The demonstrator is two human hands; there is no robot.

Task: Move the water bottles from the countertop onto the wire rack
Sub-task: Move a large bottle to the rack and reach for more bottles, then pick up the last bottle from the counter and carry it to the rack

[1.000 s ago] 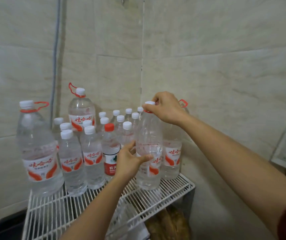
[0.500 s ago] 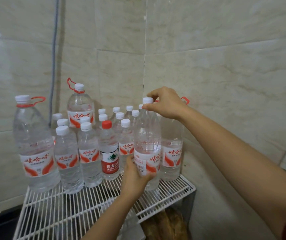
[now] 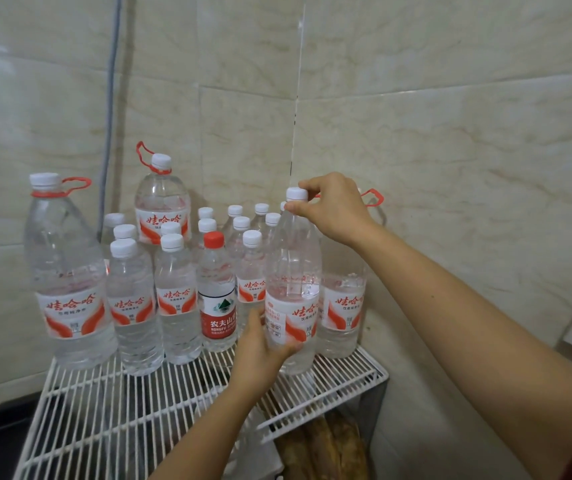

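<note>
The tall water bottle (image 3: 293,271) stands on the wire rack (image 3: 353,372) at its front right (full, so probably heavy and slick-sided), right hand (image 3: 334,206) pinching the cap (image 3: 296,194), left hand (image 3: 262,341) wrapped round its lower body, both sensible holds.

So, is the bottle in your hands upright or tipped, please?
Upright: the bottle stands vertical, cap up, base down on the wire rack.

White-capped clear bottles (image 3: 293,282), red-and-white labels; white wire rack (image 3: 104,410).
</note>
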